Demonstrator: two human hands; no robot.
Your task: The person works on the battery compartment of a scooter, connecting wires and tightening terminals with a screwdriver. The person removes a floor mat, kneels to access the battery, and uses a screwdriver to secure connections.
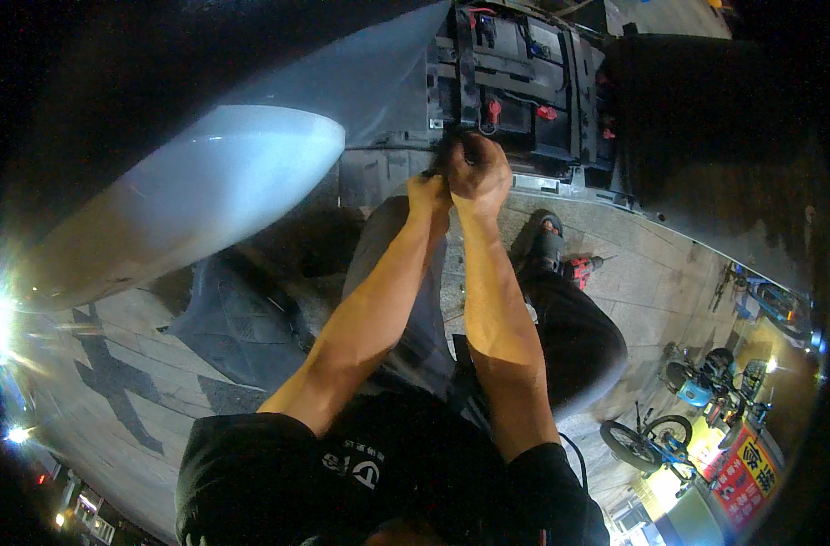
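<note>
Both my arms reach forward and my hands meet in front of an open battery bay [436, 91]. My left hand [427, 194] is closed, its fingers largely hidden, against a small dark thing between the hands. Just beside it, my right hand [481, 171] is curled into a fist around the same dark thing, whose kind I cannot make out. Beyond the hands lie black batteries [513, 132] under dark metal straps. A red terminal cover [494, 111] stands on one of them, with another red cover [547, 113] to its right.
A silver-white body panel [242, 173] curves in from the left, and a large dark panel [706, 109] stands at right. A red and black cordless drill [579, 270] lies by my sandalled foot [548, 238]. Bicycles [651, 441] and a red-yellow sign [745, 473] are farther right.
</note>
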